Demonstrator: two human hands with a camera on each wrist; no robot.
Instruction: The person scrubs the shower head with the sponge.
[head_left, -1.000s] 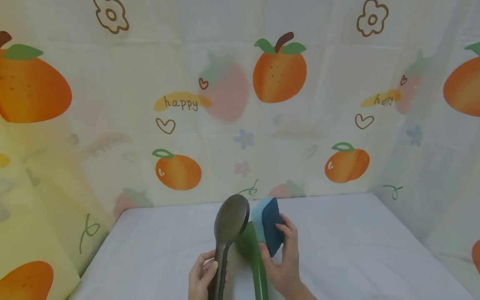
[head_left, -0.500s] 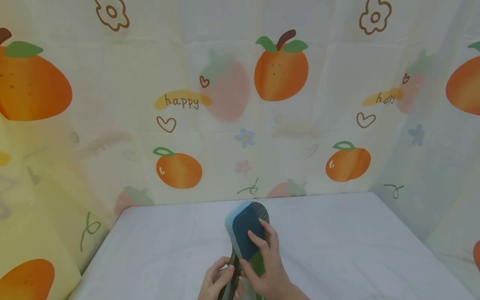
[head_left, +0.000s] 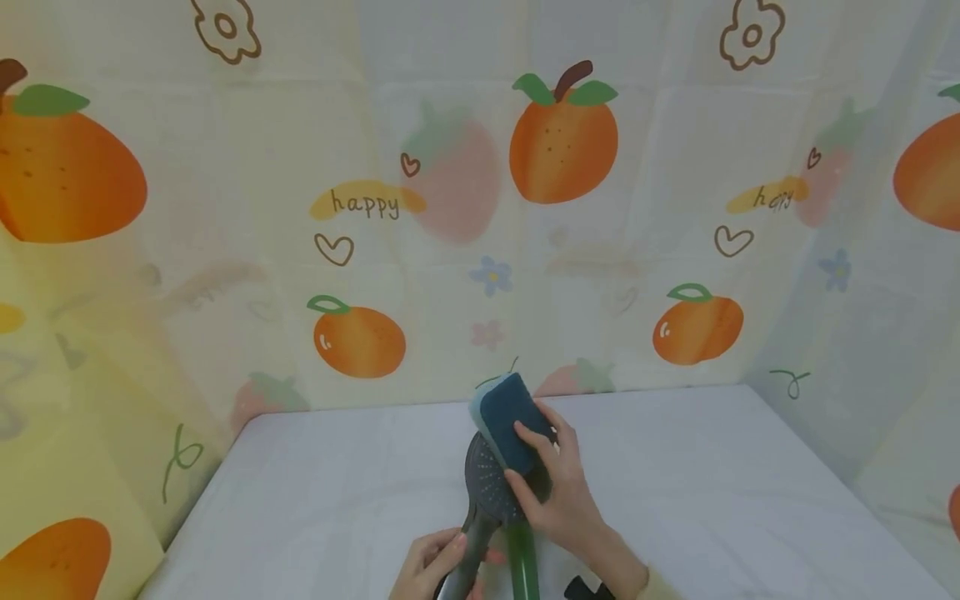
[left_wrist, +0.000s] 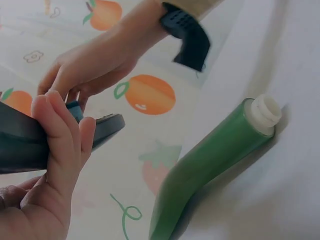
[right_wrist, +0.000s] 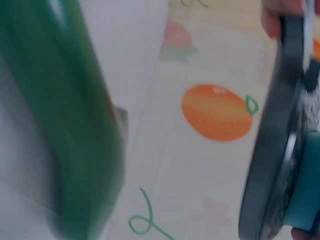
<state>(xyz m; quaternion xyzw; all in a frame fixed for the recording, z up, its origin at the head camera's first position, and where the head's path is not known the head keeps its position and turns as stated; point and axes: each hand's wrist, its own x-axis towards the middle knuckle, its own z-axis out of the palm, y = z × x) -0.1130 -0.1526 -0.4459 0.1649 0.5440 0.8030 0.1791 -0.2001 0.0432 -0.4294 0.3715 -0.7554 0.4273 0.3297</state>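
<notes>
My left hand point(head_left: 427, 562) grips the handle of a dark grey shower head point(head_left: 486, 483), tilted upright with its dotted nozzle face toward me. Between the fingers and thumb of my right hand point(head_left: 558, 496) is a two-tone blue sponge point(head_left: 512, 421), overlapping the upper right of that nozzle face. In the right wrist view the sponge point(right_wrist: 304, 187) lies right against the face. Behind them a green shower head point(head_left: 522, 560) rests on the white surface, its head mostly hidden. The left wrist view shows its green handle point(left_wrist: 215, 147) ending in a white threaded connector point(left_wrist: 266, 112).
A white-covered table point(head_left: 322, 500) spreads around the hands. Behind it hangs a pale curtain point(head_left: 450, 333) printed with oranges and strawberries, which also closes off both sides. A black strap point(left_wrist: 187, 42) sits on the right wrist, with a loose end sticking out.
The grey shower head has turned from its smooth back to its nozzle face. The sponge moved left across it, then up and slightly right, uncovering most of the face.
</notes>
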